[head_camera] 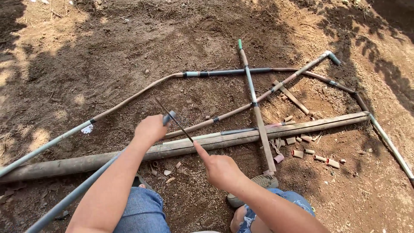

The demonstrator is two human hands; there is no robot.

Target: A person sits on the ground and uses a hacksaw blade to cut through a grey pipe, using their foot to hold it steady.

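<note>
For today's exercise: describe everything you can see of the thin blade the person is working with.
The blade is a thin, dark, straight strip, apparently metal, like a bare hacksaw blade. It slants from upper left to lower right. The left hand grips it mid-length; the right hand steadies its lower end with an extended forefinger, over the grey pipe end.

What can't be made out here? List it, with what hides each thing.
Head view only:
- The left hand shows its back, so its grip on the pipe end is hidden.
- The thin blade blurs where it meets the right hand.
- The thick pipe and the grey pipe run off the left and bottom edges.
- The white tag is too small to tell.
- The shoe is partly behind the right arm.
</note>
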